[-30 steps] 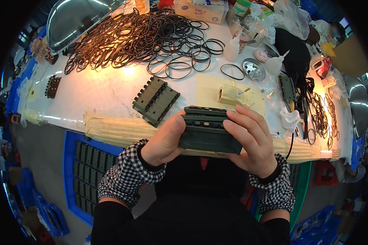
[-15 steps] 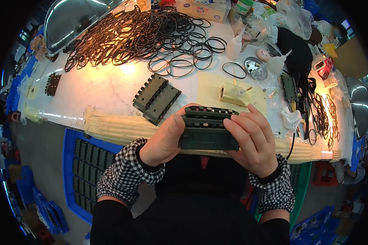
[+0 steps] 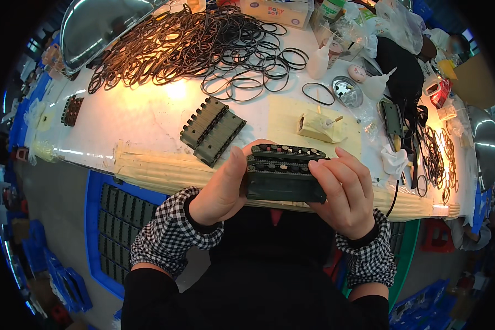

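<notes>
Both hands grip a dark green plastic housing (image 3: 285, 186) above the near table edge. Two rows of round studs run along its top, and a smooth face is turned toward me. My left hand (image 3: 219, 190) is closed on its left end, thumb upright beside it and other fingers mostly hidden behind. At the right end my right hand (image 3: 347, 192) holds it, fingertips bent over the upper corner. Beyond my left hand, similar green studded housings (image 3: 213, 132) lie side by side on the table. A small tape-wrapped block (image 3: 316, 125) with a thin peg rests just past the right hand.
Black rubber loops (image 3: 187, 47) are heaped at the back left. Yellowish padding (image 3: 154, 168) lines the table's front edge. A blue tray (image 3: 93, 231) of green parts sits below left. Squeeze bottles (image 3: 319, 63), a round metal dish (image 3: 347, 91) and cables crowd the right.
The housing has shifted slightly right and tipped a little, its right end lower. My right hand has moved slightly right with it. Both hands keep their hold.
</notes>
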